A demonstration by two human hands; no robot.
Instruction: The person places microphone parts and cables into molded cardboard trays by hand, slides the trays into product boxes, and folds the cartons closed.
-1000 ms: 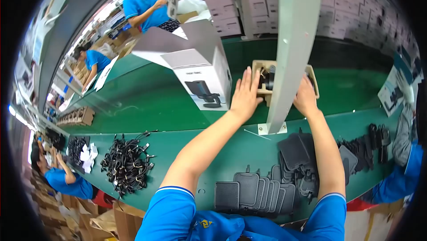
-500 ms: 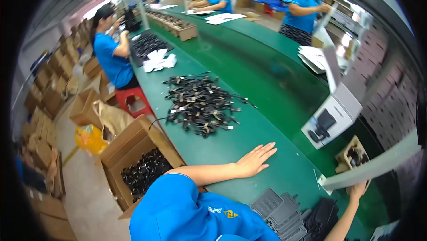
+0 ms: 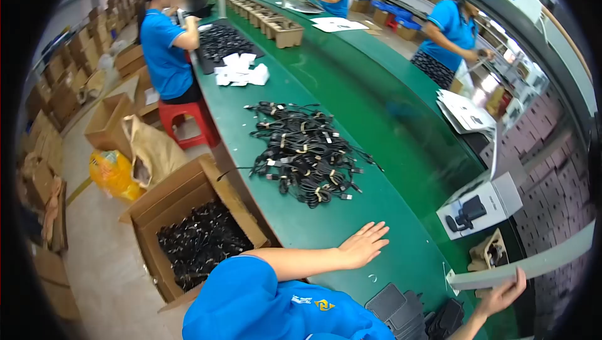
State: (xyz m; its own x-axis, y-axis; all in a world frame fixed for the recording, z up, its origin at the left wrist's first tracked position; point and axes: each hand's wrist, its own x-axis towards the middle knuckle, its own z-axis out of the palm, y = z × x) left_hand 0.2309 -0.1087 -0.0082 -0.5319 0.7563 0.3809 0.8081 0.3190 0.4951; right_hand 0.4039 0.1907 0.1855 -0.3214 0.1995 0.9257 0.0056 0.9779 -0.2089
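My left hand [image 3: 365, 245] lies flat on the green workbench [image 3: 285, 205], fingers stretched out, holding nothing. Beyond it is a pile of bundled black cables [image 3: 307, 152]. At the lower right, my right hand [image 3: 503, 294] is beside a pale metal bar [image 3: 533, 266], its fingers apart and overlapping the bar; whether they touch it is unclear. Behind the bar sits a brown moulded tray [image 3: 488, 251] with dark parts in it, partly hidden. A white printed box [image 3: 480, 207] with an open flap stands just past that tray. Dark grey flat parts [image 3: 395, 308] lie near my body.
A carton of small black parts [image 3: 204, 243] stands left of the bench. Farther up are white papers [image 3: 241, 70] and a row of brown trays [image 3: 266, 20]. Co-workers in blue shirts stand or sit around the line. A red stool [image 3: 185, 123] is at the left.
The view has shifted, so most things appear lower and farther right. My right hand's fingers, mostly behind the bar before, now show in front of it. My left hand stays flat on the bench.
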